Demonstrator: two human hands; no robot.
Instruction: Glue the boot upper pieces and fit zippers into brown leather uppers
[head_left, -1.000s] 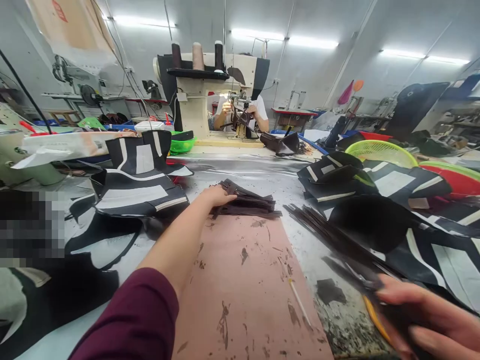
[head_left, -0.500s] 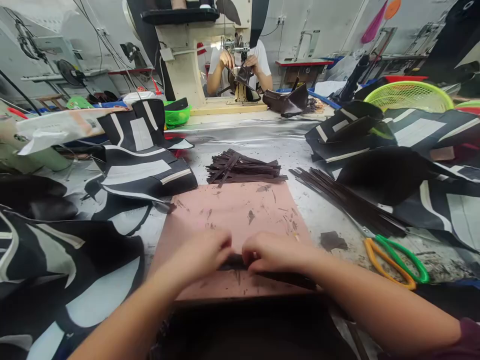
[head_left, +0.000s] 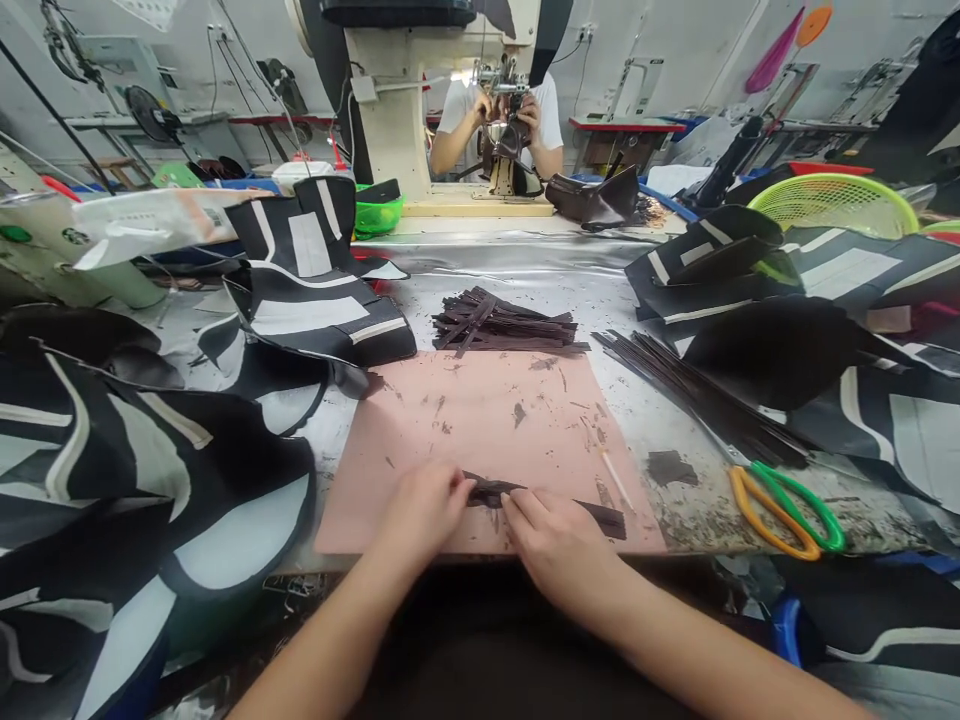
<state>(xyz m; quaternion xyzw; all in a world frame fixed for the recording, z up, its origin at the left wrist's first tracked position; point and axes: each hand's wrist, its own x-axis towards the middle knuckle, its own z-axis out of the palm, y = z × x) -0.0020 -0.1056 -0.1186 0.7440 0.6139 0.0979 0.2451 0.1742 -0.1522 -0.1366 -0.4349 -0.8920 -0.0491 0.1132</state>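
Observation:
A dark brown leather strip (head_left: 606, 519) lies across the pink mat (head_left: 480, 405) near its front edge. My left hand (head_left: 427, 512) pinches the strip at its left end between thumb and fingertips. My right hand (head_left: 553, 540) is closed over its middle, fingers bent and pressed down on it. Beyond the right hand, the strip's right end stays flat on the mat. A thin white stick (head_left: 617, 478) lies on the mat's right side. Just past the mat's far edge sits a heap of short dark strips (head_left: 510, 322).
Scissors with orange and green handles (head_left: 787, 510) lie at right beside a bundle of long strips (head_left: 705, 395). Black leather pieces (head_left: 315, 310) with white backing pile up on both sides. Behind, a person (head_left: 551, 125) works at a sewing machine (head_left: 390, 110).
The view has tilted and shifted a little. My hands have steadied on the strip, and more of its right end shows. The other person's hands have moved slightly at the machine.

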